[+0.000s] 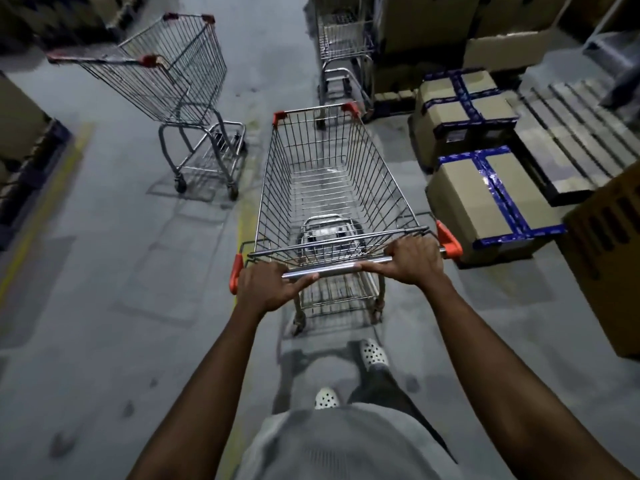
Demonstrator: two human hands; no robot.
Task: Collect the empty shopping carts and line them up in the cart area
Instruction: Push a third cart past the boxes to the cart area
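3 carts (166, 74); L hand (266, 287), R hand (415, 259) hold near cart (388, 181); 2 loose.

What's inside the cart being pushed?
The basket holds no goods; only lower rack and floor show through its wires. Left hand and right hand, gripping the handle, hide part of its near edge.

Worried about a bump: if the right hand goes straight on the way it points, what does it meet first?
The right hand grips the cart handle; pushed straight, that cart's front likely meets the parked cart ahead, though depth is unclear.
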